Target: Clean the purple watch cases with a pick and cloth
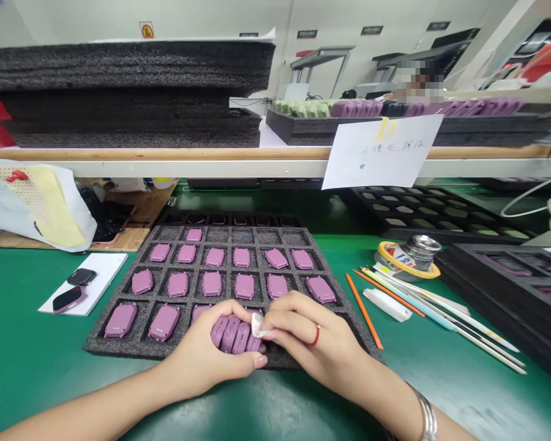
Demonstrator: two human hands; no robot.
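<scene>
My left hand point(211, 349) is wrapped round a row of several purple smartwatch cases point(232, 334), stacked face to face. A small white cloth point(258, 324) is pinched between the fingers of my right hand point(307, 337) and touches the cases at the right end of the stack. Both hands are over the near edge of a black foam tray point(158, 331) with square compartments. More purple cases point(212, 283) lie singly in many of these compartments. My hands hide part of the front row.
Right of the tray lie an orange stick point(363, 311), several pens and rods, a white block point(387, 305) and a metal-topped jar point(416, 254). Two dark watch pieces rest on a white pad point(112, 269) at left. A shelf point(202, 160) with foam stacks point(128, 92) crosses above.
</scene>
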